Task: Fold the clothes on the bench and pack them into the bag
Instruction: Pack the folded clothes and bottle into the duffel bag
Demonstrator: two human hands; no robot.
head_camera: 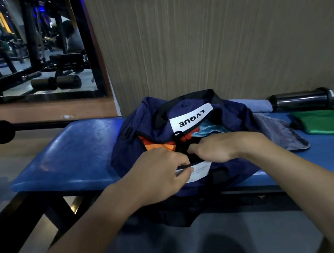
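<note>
Bag: the navy bag [187, 145] sits at the centre of the frame on the blue desk [67, 156], its mouth partly open, with orange cloth [158, 146] and light blue cloth [208, 129] showing inside.
Hands: the left hand [159, 176] and right hand [225, 149] are close together at the near edge of the opening, each with fingers curled on the bag's black trim; exactly what they pinch is unclear.
Step in hand: likely spreading the mouth wider, or drawing it shut.
Doing it well: the person should pull both sides evenly and keep the packed cloth pressed flat so nothing catches in the opening.
Still out: a grey garment [279, 131] touches the bag's right side; a folded green garment [333, 121] lies further right.
Beyond: a dark bottle [303, 99] lies at the right edge.
</note>
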